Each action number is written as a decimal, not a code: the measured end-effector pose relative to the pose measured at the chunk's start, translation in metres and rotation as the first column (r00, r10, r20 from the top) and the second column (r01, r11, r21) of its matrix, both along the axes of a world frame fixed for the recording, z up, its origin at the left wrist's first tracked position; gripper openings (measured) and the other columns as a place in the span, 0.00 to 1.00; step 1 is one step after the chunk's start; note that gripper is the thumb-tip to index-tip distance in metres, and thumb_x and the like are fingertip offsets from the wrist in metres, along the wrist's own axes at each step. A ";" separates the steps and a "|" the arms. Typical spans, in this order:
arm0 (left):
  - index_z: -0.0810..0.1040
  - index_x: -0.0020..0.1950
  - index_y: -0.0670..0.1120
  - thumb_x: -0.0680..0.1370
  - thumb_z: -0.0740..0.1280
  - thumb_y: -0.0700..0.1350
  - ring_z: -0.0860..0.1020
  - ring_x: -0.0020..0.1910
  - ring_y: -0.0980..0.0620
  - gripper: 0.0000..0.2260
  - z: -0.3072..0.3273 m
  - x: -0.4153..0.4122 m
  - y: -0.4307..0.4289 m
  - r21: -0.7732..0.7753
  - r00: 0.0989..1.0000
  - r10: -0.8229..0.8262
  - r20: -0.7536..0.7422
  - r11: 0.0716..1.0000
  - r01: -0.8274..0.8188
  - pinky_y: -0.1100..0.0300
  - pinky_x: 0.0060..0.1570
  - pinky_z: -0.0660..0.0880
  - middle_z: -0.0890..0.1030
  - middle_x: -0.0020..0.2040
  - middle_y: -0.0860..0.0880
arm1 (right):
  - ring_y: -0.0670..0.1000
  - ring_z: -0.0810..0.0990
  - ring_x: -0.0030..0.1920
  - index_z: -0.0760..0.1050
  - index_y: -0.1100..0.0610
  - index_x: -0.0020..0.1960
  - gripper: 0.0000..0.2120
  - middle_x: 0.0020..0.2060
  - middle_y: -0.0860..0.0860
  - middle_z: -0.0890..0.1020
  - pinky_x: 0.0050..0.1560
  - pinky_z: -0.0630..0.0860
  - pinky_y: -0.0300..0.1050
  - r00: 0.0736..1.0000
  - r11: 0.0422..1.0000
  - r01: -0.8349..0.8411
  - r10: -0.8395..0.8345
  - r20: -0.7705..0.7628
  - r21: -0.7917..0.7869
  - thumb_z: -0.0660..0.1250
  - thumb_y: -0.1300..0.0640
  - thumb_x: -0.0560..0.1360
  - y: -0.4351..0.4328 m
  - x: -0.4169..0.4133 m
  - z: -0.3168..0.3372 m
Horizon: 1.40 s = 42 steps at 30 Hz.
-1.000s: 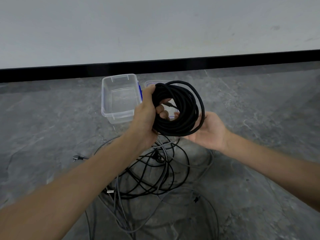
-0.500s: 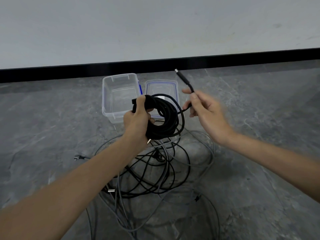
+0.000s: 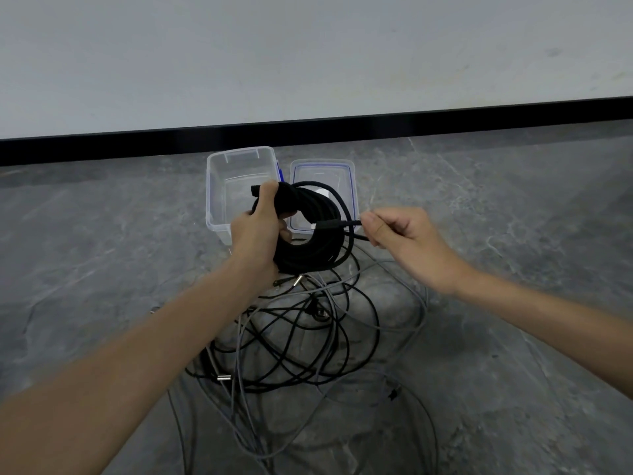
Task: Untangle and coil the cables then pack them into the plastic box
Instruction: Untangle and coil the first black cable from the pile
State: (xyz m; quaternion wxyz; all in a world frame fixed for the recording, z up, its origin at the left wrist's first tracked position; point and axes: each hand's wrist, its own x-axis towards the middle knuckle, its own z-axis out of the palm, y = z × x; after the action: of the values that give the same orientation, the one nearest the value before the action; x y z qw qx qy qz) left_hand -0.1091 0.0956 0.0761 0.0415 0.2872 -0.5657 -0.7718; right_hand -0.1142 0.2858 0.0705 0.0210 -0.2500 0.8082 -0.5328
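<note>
left hand (image 3: 256,234): fingers wrapped round thick black coiled cable (image 3: 313,245), held just in front of clear plastic box (image 3: 219,186) | right hand (image 3: 399,240): pinches that cable's free plug end (image 3: 337,224) | tangled black and grey cables (image 3: 291,341) on grey floor (image 3: 102,252) nearer than box | blue-rimmed clear lid (image 3: 352,180) right of box

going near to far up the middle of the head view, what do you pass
Loose tangle of thin black and grey cables on the grey floor → thick black coiled cable gripped by the left hand → clear plastic box → black skirting strip → pale wall.
</note>
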 end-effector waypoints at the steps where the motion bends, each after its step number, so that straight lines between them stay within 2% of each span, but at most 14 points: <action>1: 0.79 0.43 0.42 0.76 0.67 0.52 0.67 0.20 0.58 0.13 -0.001 0.000 0.001 -0.008 1.000 -0.005 0.000 1.000 0.005 0.66 0.23 0.67 0.76 0.40 0.45 | 0.54 0.62 0.28 0.68 0.69 0.33 0.26 0.26 0.62 0.65 0.30 0.61 0.43 1.000 1.000 -0.001 0.001 0.002 0.019 0.60 0.49 0.80 0.001 0.000 0.001; 3: 0.80 0.49 0.40 0.75 0.67 0.55 0.68 0.21 0.57 0.17 -0.002 0.002 0.003 -0.068 1.000 -0.019 0.003 0.998 0.019 0.64 0.25 0.68 0.76 0.33 0.49 | 0.52 0.64 0.26 0.71 0.71 0.35 0.24 0.25 0.61 0.68 0.29 0.61 0.37 1.000 0.998 -0.009 0.009 -0.006 0.063 0.60 0.54 0.81 0.001 0.000 0.005; 5: 0.81 0.44 0.43 0.76 0.67 0.56 0.68 0.21 0.57 0.16 -0.003 0.004 0.008 -0.158 0.998 -0.053 -0.024 0.986 0.048 0.62 0.27 0.68 0.72 0.25 0.53 | 0.48 0.65 0.24 0.74 0.68 0.35 0.22 0.24 0.58 0.70 0.28 0.62 0.33 0.998 0.988 -0.005 0.016 -0.067 0.153 0.61 0.54 0.81 -0.002 0.001 0.012; 7: 0.80 0.39 0.45 0.76 0.66 0.55 0.68 0.22 0.56 0.15 -0.001 0.006 0.016 -0.219 0.993 -0.081 -0.085 0.974 0.061 0.60 0.29 0.68 0.72 0.26 0.52 | 0.47 0.67 0.23 0.74 0.63 0.32 0.22 0.22 0.51 0.70 0.27 0.61 0.33 0.978 0.939 0.032 0.041 -0.204 0.343 0.62 0.52 0.80 -0.008 0.000 0.019; 11: 0.81 0.39 0.44 0.75 0.66 0.57 0.73 0.27 0.53 0.17 0.001 0.006 0.028 -0.276 0.994 -0.062 -0.090 0.960 0.035 0.56 0.34 0.73 0.79 0.30 0.51 | 0.51 0.73 0.28 0.75 0.56 0.39 0.19 0.27 0.50 0.74 0.28 0.64 0.41 0.896 0.650 0.228 0.152 -0.418 0.725 0.57 0.46 0.81 -0.020 0.004 0.030; 14: 0.82 0.39 0.49 0.76 0.65 0.57 0.79 0.32 0.51 0.14 0.004 0.007 0.033 -0.259 0.994 -0.069 -0.089 0.965 0.044 0.55 0.36 0.76 0.85 0.36 0.49 | 0.52 0.68 0.27 0.69 0.57 0.58 0.12 0.32 0.52 0.73 0.27 0.61 0.44 0.875 0.653 0.269 0.142 -0.462 0.708 0.60 0.50 0.81 -0.027 0.008 0.037; 16: 0.82 0.39 0.49 0.76 0.65 0.57 0.79 0.33 0.50 0.14 0.005 0.008 0.034 -0.241 0.993 -0.083 -0.081 0.969 0.062 0.55 0.36 0.77 0.85 0.38 0.48 | 0.49 0.64 0.25 0.65 0.57 0.62 0.13 0.33 0.52 0.73 0.25 0.57 0.42 0.886 0.688 0.246 0.125 -0.446 0.683 0.61 0.54 0.80 -0.030 0.008 0.042; 19: 0.82 0.42 0.47 0.71 0.65 0.61 0.83 0.37 0.45 0.18 0.009 0.010 0.035 -0.233 0.993 -0.109 -0.055 0.968 0.093 0.49 0.41 0.82 0.85 0.40 0.45 | 0.47 0.62 0.25 0.66 0.55 0.50 0.04 0.29 0.48 0.67 0.25 0.56 0.41 0.893 0.699 0.209 0.149 -0.426 0.684 0.62 0.57 0.80 -0.031 0.008 0.045; 22: 0.82 0.40 0.47 0.67 0.65 0.62 0.84 0.42 0.42 0.19 0.010 0.011 0.035 -0.205 0.993 -0.117 -0.023 0.973 0.110 0.43 0.45 0.82 0.85 0.42 0.43 | 0.51 0.67 0.27 0.64 0.53 0.43 0.11 0.29 0.48 0.68 0.29 0.62 0.44 0.909 0.696 0.181 0.152 -0.389 0.695 0.65 0.57 0.78 -0.031 0.006 0.043; 27: 0.83 0.46 0.44 0.74 0.65 0.58 0.81 0.32 0.48 0.18 0.009 0.012 0.033 -0.183 0.985 -0.173 -0.004 0.968 0.169 0.54 0.33 0.79 0.85 0.38 0.42 | 0.49 0.72 0.33 0.71 0.55 0.42 0.05 0.32 0.47 0.72 0.28 0.63 0.36 0.962 0.698 0.100 0.114 -0.248 0.709 0.62 0.61 0.77 -0.026 0.005 0.042; 31: 0.81 0.51 0.44 0.78 0.62 0.56 0.81 0.32 0.50 0.16 0.010 0.013 0.034 -0.121 0.974 -0.228 -0.008 0.967 0.225 0.58 0.32 0.78 0.85 0.38 0.43 | 0.51 0.76 0.38 0.75 0.60 0.47 0.06 0.36 0.50 0.74 0.31 0.69 0.38 0.976 0.621 0.053 0.135 -0.173 0.782 0.63 0.68 0.73 -0.023 -0.001 0.047; 34: 0.80 0.51 0.44 0.78 0.62 0.56 0.82 0.33 0.51 0.16 0.011 0.012 0.034 -0.128 0.980 -0.199 -0.012 0.972 0.195 0.59 0.33 0.79 0.85 0.37 0.45 | 0.52 0.77 0.41 0.74 0.59 0.47 0.11 0.38 0.52 0.75 0.33 0.70 0.42 0.941 0.570 0.100 0.211 -0.263 0.816 0.61 0.72 0.70 -0.022 0.003 0.049; 38: 0.79 0.52 0.45 0.78 0.60 0.58 0.83 0.33 0.52 0.18 0.011 0.011 0.032 -0.146 0.984 -0.175 0.037 0.973 0.179 0.61 0.32 0.77 0.85 0.34 0.49 | 0.48 0.63 0.46 0.76 0.58 0.56 0.14 0.44 0.52 0.76 0.39 0.64 0.42 0.850 0.511 0.193 0.339 -0.402 0.838 0.59 0.69 0.76 -0.020 0.012 0.047; 42: 0.77 0.53 0.44 0.79 0.59 0.57 0.81 0.26 0.57 0.17 0.014 0.016 0.029 -0.065 0.984 -0.177 0.019 0.982 0.178 0.66 0.23 0.73 0.82 0.28 0.54 | 0.56 0.73 0.42 0.79 0.64 0.45 0.11 0.32 0.56 0.76 0.29 0.64 0.45 0.762 0.589 0.215 0.398 -0.511 0.779 0.60 0.71 0.70 -0.018 0.013 0.043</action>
State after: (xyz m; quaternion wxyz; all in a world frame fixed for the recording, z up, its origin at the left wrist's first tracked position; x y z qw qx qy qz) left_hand -0.0936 0.1247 0.0900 -0.0216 0.2393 -0.6146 -0.7513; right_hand -0.1016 0.2680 0.1140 -0.1156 -0.4227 0.8988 0.0112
